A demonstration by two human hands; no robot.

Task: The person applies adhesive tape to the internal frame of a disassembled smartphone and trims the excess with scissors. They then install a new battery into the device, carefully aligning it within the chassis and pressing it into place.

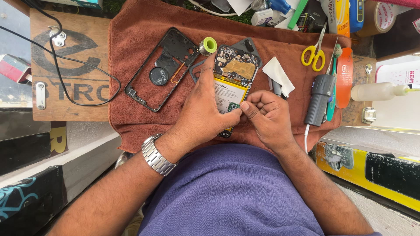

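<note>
A: Head view. Where is the opened phone?

B: The opened phone [231, 85] lies back-up on the brown cloth [131, 126], near the middle of the counter [70, 105]. Its yellow battery and circuit board are exposed.

A: State of the left hand?

B: The left hand [205, 113] rests flat on the phone's left side, index finger extended along the upper edge, thumb bent toward the lower board. It presses rather than grips; the fingers are not closed around anything. A metal watch [155, 156] sits on that wrist.

A: And the right hand?

B: The right hand [267, 116] is curled, fingertips pinched together at the phone's lower right edge, just touching the left thumb. Whether a small part sits in the pinch cannot be told.

A: Surrounding items?

B: The removed phone frame [159, 70] lies left of the phone on the cloth. A white paper scrap [278, 75] lies right of it. Further right: a grey cylindrical tool [318, 99] and yellow-handled scissors [313, 54].
</note>
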